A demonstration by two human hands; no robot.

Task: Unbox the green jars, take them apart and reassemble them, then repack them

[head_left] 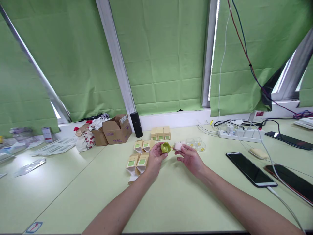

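My left hand [156,154] is closed round a small olive-green square cup [165,148], its hollow side turned toward me. In my right hand [191,158], a small pale pink rounded block [178,146] is pinched between thumb and fingers. A short gap separates the two pieces, and a small yellowish bit [172,148] shows there, too small to make out. Behind my right hand lie several clear round plastic pieces [201,146] with yellow spots. Small tan cartons with green labels [142,160] stand beside my left wrist, partly hidden by it.
More tan cartons [160,133] stand at the back near a black cylinder [136,125] and an opened cardboard box [116,130]. To the right are a white power strip [241,134], loose cables and a charging phone [251,169]. Plastic packets [30,167] lie far left.
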